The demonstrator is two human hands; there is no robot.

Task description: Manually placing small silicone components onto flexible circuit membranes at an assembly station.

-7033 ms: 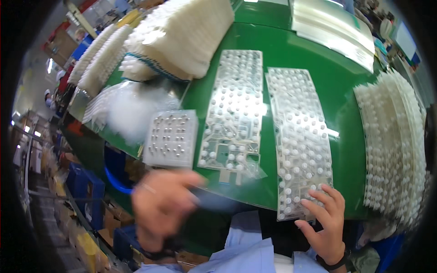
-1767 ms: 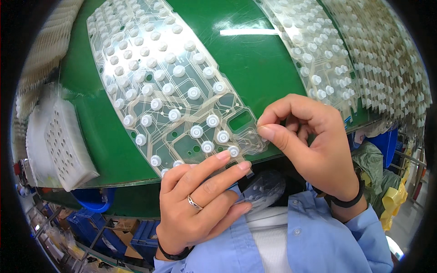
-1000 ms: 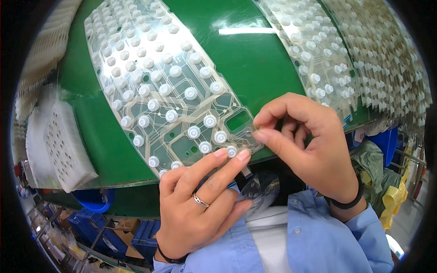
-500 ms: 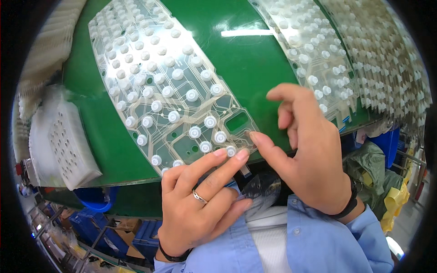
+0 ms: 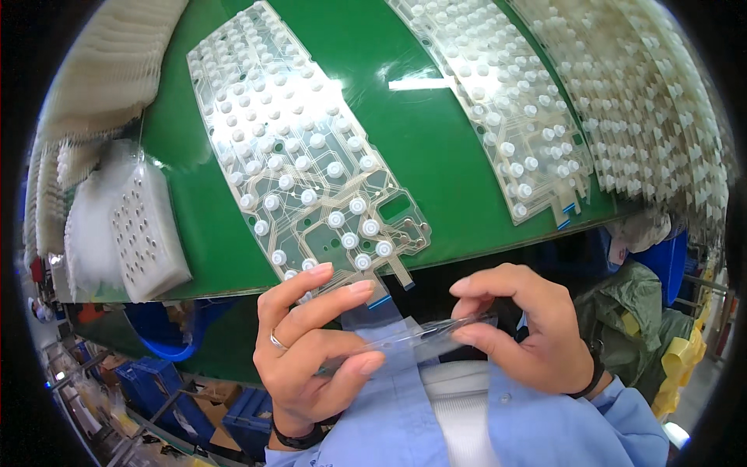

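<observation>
A clear keyboard membrane sheet (image 5: 327,198) with pale traces and rows of white rubber domes lies on the green table, its near end toward me. Two short ribbon tails stick out from that end, one tipped in blue. My left hand (image 5: 307,354), wearing a ring, pinches one end of a thin clear plastic film (image 5: 420,336) between thumb and lower fingers. Its index and middle fingers reach out by the membrane's near corner. At the film's other end, my right hand (image 5: 537,331) closes thumb and fingers on it. The film is stretched between both hands, in front of the table edge.
Another domed membrane sheet (image 5: 502,117) lies to the right, beside a thick stack of such sheets (image 5: 646,117). At left stand stacked whitish sheets (image 5: 117,70) and a translucent block (image 5: 152,233) with dark dots. Blue bins (image 5: 167,331) sit below the green table edge (image 5: 459,253).
My right hand has left the membrane's corner, come down toward me and gripped the clear film. My left hand has shifted slightly left, and the film is now stretched out. The membranes appear shifted in view.
</observation>
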